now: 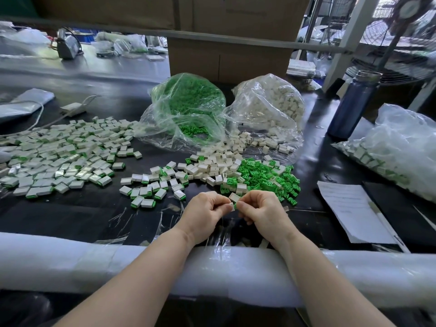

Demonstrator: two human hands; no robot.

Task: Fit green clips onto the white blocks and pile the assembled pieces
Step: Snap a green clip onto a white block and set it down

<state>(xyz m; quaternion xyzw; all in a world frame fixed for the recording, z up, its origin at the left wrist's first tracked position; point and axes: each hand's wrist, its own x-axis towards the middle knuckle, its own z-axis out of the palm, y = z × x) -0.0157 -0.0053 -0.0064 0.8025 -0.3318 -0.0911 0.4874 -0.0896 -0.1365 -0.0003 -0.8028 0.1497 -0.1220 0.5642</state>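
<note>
A single white block [234,197], a small open-faced rectangular shell, is tilted above the table's near edge with a green clip [235,205] touching its lower end. Just beyond it lie a loose heap of green clips [264,175], fan-ribbed and tumbled at all angles, and beside it a heap of bare white blocks [219,165] spilling from a clear bag of white blocks [271,107], which stands next to a clear bag of green clips [188,102]. To the left spreads a broad pile of assembled pieces [63,154], flat white blocks edged with green, with a smaller scatter of assembled pieces [151,187] nearer the middle.
</note>
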